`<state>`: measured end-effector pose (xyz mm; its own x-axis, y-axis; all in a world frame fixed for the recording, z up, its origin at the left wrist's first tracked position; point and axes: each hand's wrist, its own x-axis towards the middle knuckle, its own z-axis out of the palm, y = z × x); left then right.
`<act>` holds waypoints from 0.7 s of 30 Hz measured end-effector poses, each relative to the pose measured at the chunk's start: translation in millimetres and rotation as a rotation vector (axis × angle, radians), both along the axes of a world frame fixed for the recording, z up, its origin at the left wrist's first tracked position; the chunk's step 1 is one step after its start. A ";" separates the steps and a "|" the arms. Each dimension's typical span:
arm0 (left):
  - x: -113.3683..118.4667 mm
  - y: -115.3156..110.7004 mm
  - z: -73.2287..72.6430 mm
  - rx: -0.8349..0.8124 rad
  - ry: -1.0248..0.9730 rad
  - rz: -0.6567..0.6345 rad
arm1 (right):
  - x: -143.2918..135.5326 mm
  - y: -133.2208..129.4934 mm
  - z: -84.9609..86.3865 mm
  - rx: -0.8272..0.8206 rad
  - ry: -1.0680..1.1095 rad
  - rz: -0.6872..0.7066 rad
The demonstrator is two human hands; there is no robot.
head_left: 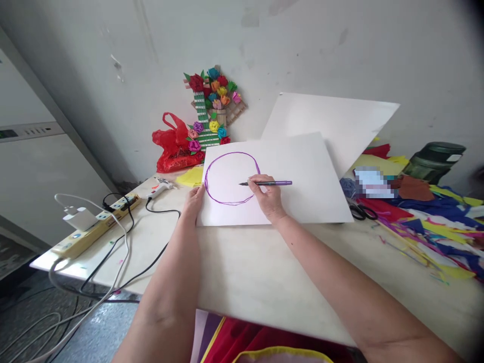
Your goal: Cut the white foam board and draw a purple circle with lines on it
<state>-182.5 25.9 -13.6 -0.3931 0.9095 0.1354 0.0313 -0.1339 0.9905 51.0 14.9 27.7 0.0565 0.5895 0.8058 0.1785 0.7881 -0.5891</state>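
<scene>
A white board (302, 201), like stiff paper or foam board, lies on the table with a large purple circle (229, 203) drawn on its left half. The outline is doubled in places. My right hand (269, 199) pinches a purple marker pen (282, 183) over the board, its dark tip pointing left inside the circle. I cannot tell whether the tip touches the surface. At the board's left edge, my left hand (194, 201) grips the border, with some fingers hidden.
A second white board (328, 121) leans behind. Black scissors (363, 212), coloured scraps (434, 217) and a green-lidded container (434, 159) are at right. A paper-flower craft (207, 116) and red bag (176, 146) stand at back. Left are a glue gun (161, 187) and corded power strip (98, 227).
</scene>
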 end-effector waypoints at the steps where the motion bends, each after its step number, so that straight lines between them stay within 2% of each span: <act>1: 0.2 0.1 -0.3 0.029 -0.049 0.010 | 2.4 1.0 0.7 -0.014 0.009 -0.009; 7: -2.8 6.9 -5.5 0.141 -0.040 0.102 | 7.7 5.9 -8.0 -0.223 -0.019 -0.064; 12: -4.5 7.7 -5.7 0.134 0.071 0.177 | 10.5 9.0 -17.4 -0.315 -0.010 -0.095; 16: -5.1 6.3 -4.1 0.118 0.108 0.151 | 14.5 13.9 -23.8 -0.353 0.037 -0.081; 21: -3.3 5.7 -2.9 0.105 -0.016 0.076 | 17.7 17.5 -26.0 -0.360 0.101 -0.099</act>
